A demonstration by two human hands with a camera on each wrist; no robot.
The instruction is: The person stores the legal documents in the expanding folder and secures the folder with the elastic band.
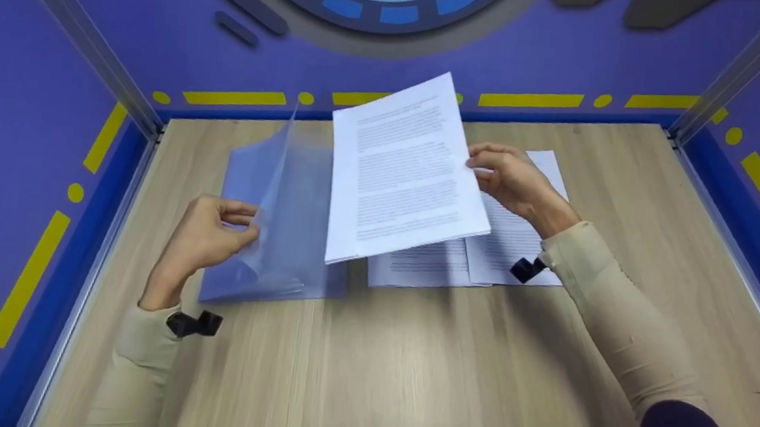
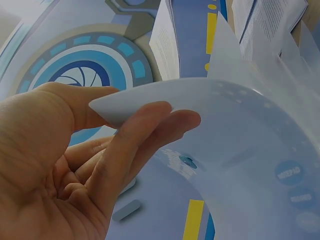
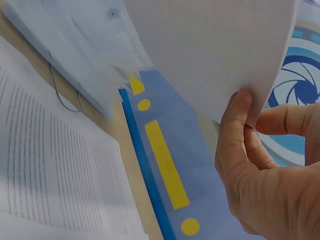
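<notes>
My left hand [image 1: 206, 236] pinches the raised cover of a translucent bluish plastic folder [image 1: 242, 174] lying at the left of the table. In the left wrist view, that cover [image 2: 230, 125] curves away from between thumb and fingers. My right hand [image 1: 513, 180] grips a thin stack of printed sheets [image 1: 404, 167] by its right edge, thumb on one side and fingers on the other. The stack is tilted in the air just right of the raised cover. From the right wrist, the back of the stack [image 3: 215, 50] shows blank.
More printed pages [image 1: 534, 220] lie on the wooden table [image 1: 380, 365] beneath and right of the held stack, partly hidden by it. Blue-purple panels [image 1: 394, 56] with yellow marks wall the table at the back and sides.
</notes>
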